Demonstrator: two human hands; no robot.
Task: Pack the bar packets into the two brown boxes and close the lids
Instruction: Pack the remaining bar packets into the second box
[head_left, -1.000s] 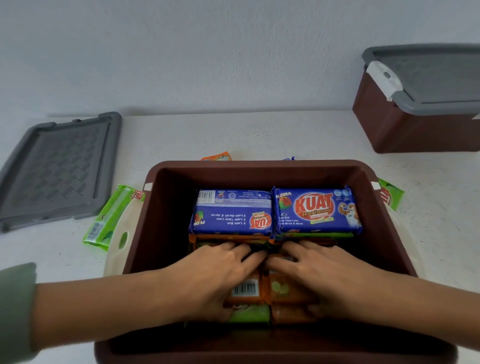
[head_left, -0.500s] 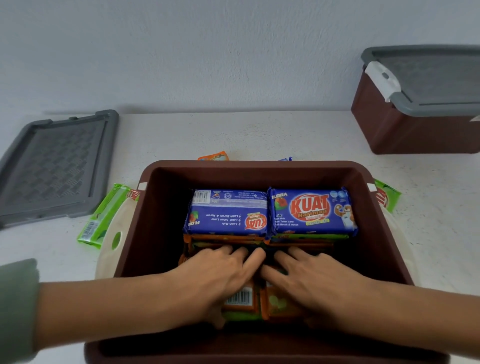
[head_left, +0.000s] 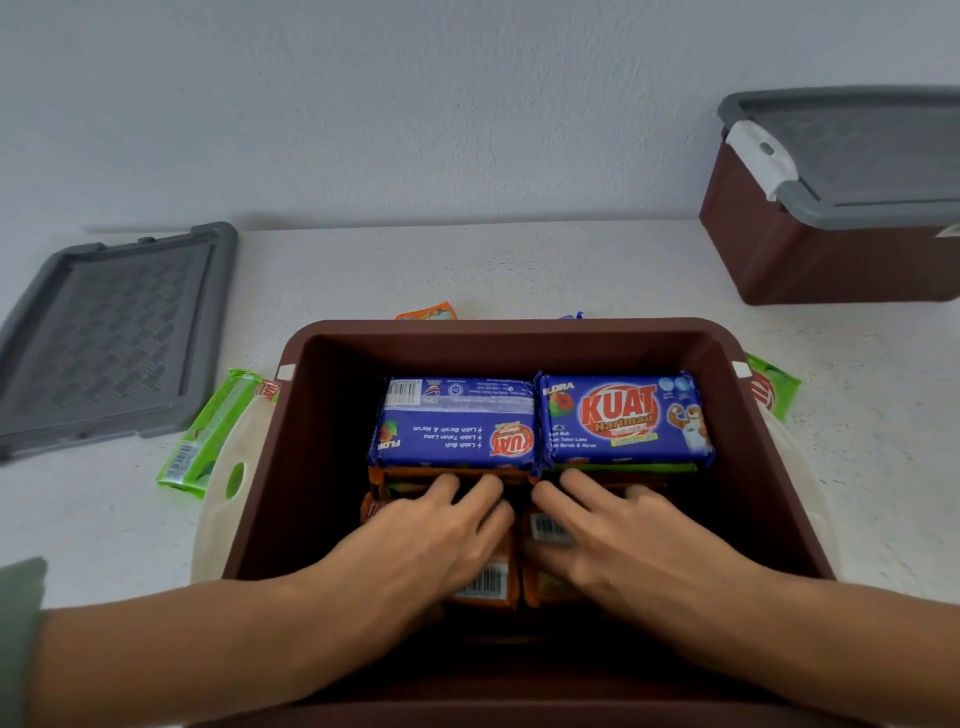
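1. Both hands are down inside the open brown box (head_left: 519, 340), which sits lidless at the near middle of the table (head_left: 519, 270).
2. The left hand (head_left: 431, 540) lies palm down on the orange packets (head_left: 488, 587) in the near half of the box. Its fingers are stretched out and close together, gripping nothing.
3. The right hand (head_left: 618, 535) lies flat right beside it on the same orange layer, fingers straight and slightly spread. It's a little blurred, and the two forefingers almost meet.
4. Just past the fingertips, two packets sit side by side on top of the stack in the far half. The left blue packet (head_left: 457, 431) shows its back and barcode; the right blue packet (head_left: 623, 421) faces up, reading KUAT.
5. Some packets are outside the box. A green packet (head_left: 208, 436) lies on the table against the box's left side, by the cream latch (head_left: 234, 478). Another green one (head_left: 774, 384) pokes out past the right rim, and an orange corner (head_left: 426, 312) peeks over the far wall.
6. The loose grey lid (head_left: 114, 332) lies flat at the far left, well apart from the box.
7. At the far right stands the second brown box (head_left: 810, 260), its lid on and its white latch (head_left: 758, 156) at the lid's corner.
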